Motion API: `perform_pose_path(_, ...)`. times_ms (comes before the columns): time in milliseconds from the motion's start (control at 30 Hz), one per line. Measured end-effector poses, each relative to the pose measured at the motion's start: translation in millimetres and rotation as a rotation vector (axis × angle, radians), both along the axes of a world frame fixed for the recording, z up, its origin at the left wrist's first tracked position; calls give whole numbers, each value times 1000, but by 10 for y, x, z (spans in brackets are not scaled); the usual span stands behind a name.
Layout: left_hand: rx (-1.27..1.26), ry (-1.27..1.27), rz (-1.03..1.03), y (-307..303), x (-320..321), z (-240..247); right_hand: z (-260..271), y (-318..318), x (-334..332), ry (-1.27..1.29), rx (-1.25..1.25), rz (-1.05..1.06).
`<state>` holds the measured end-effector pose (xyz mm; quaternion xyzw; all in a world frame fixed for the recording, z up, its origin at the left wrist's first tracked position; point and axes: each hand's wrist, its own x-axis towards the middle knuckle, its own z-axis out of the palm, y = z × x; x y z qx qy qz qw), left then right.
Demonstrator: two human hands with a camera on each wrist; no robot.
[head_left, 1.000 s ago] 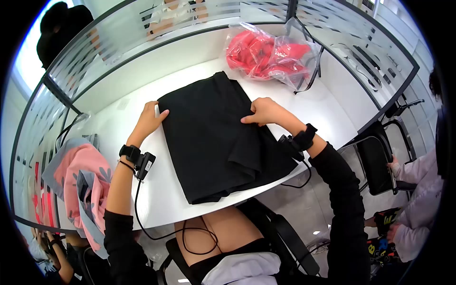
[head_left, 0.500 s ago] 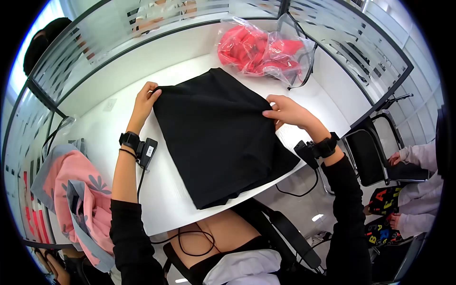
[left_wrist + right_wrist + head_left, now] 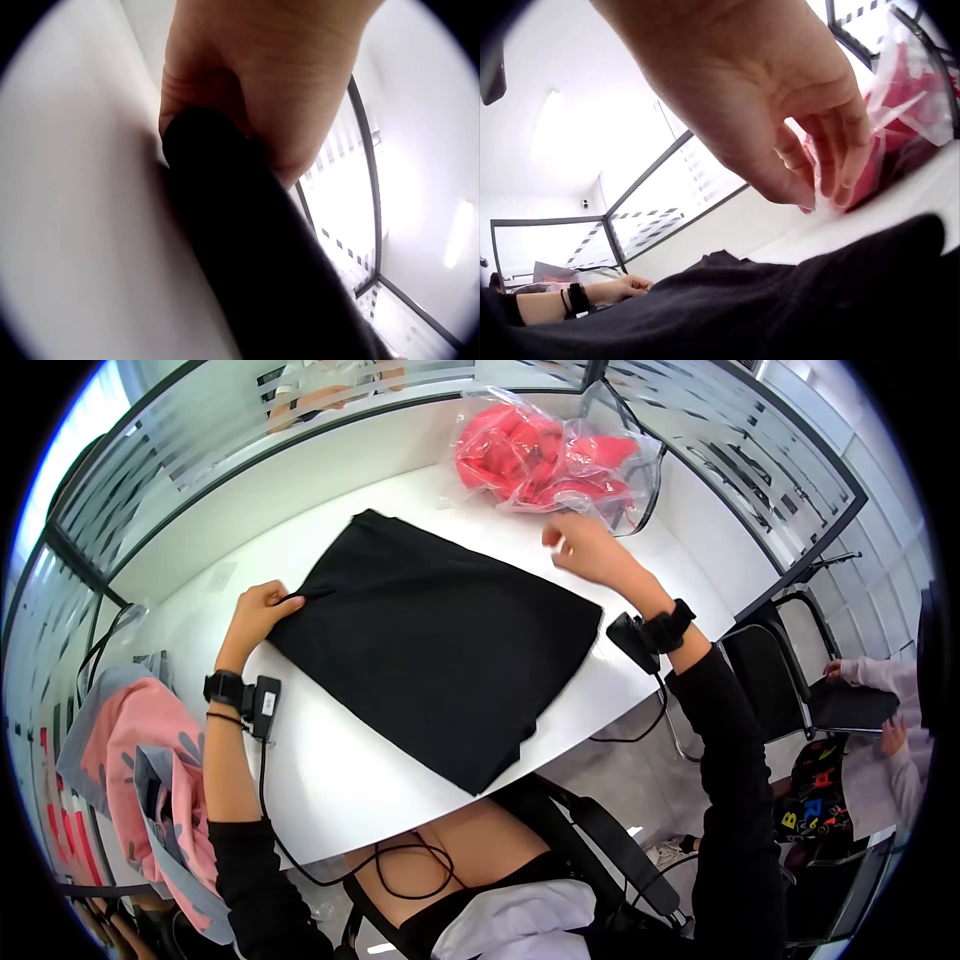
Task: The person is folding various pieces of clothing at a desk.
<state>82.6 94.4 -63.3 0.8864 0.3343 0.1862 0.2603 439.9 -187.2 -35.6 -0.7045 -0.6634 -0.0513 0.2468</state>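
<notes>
A folded black garment [image 3: 430, 650] lies slanted across the white table in the head view; its exact kind does not show. My left hand [image 3: 258, 618] pinches its left corner between thumb and fingers. In the left wrist view that hand [image 3: 262, 82] grips a thick black fold [image 3: 247, 232] close over the white surface. My right hand [image 3: 592, 550] is raised above the table beyond the garment's right edge, holding nothing. The right wrist view has this hand [image 3: 757, 105] with fingers loosely bent, above the cloth.
A clear plastic bag with red cloth [image 3: 540, 455] stands at the back, just past my right hand. Pink and grey fabric [image 3: 150, 760] hangs over the table's left edge. Low glass-topped partitions [image 3: 300, 470] ring the table. A black chair [image 3: 770, 680] and another person are at the right.
The black garment has turned, its lower end swinging right. My right hand has let go of it and risen toward the red bag. My left hand has moved left and down with its corner.
</notes>
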Motion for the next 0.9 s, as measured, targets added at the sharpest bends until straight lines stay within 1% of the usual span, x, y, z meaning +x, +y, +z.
perform_pose_path(33, 19, -5, 49, 19, -152, -4, 146, 77, -111, -23, 46, -18)
perform_pose_path(67, 22, -7, 118, 75, -313, -44, 286, 108, -238, 173, -39, -10)
perform_pose_path(100, -102, -72, 234, 163, -471, -146, 449, 118, -409, 368, -127, -2)
perform_pose_path(133, -32, -20, 304, 120, -594, -110, 526, 114, -559, 575, -224, 56)
perform_pose_path(167, 39, 30, 375, 63, -715, -89, 533, 121, -686, 611, -274, 199)
perform_pose_path(200, 126, 66, 393, -7, -813, -134, 548, 98, -854, 555, -310, 294)
perform_pose_path(233, 215, 104, 411, -126, -878, -122, 533, 97, -987, 512, -413, 327)
perform_pose_path(267, 103, 160, 414, -247, -922, -125, 496, 80, -1092, 371, -418, 394)
perform_pose_path(300, -60, 115, 379, -554, -892, -15, 464, 65, -1166, 231, -420, 457)
perform_pose_path(333, -119, 197, 254, -843, -825, 130, 406, 70, -1188, 80, -439, 405)
perform_pose_path(367, -170, 202, 65, -996, -836, 91, 317, 91, -1184, -71, -454, 349)
perform_pose_path(400, -383, 183, -39, -1315, -770, 237, 229, 135, -1128, -169, -427, 270)
perform_pose_path(433, -553, 201, -140, -1578, -695, 361, 96, 229, -1008, -251, -396, 211)
perform_pose_path(500, -728, 205, -446, -1904, -605, 515, -59, 333, -771, -301, -278, 183)
perform_pose_path(567, -440, 160, -764, -1949, -528, 700, -75, 418, -681, -300, -241, 138)
perform_pose_path(633, -300, -17, -491, -1791, -502, 649, -152, 511, -600, -304, -197, 65)
perform_pose_path(667, -178, -122, -330, -1669, -474, 609, -220, 554, -554, -290, -151, 39)
perform_pose_path(700, 84, -227, -186, -1494, -471, 486, -261, 584, -521, -226, -141, 15)
perform_pose_path(767, 172, -210, 70, -1172, -521, 289, -300, 641, -459, -96, -117, -35)
perform_pose_path(800, 45, -140, 74, -1070, -561, 205, -304, 663, -420, 2, -163, -39)
perform_pose_path(867, -204, 30, 51, -934, -603, 56, -303, 699, -318, 96, -189, 31)
perform_pose_path(900, -270, -40, -7, -891, -623, 41, -298, 686, -279, 144, -207, 62)
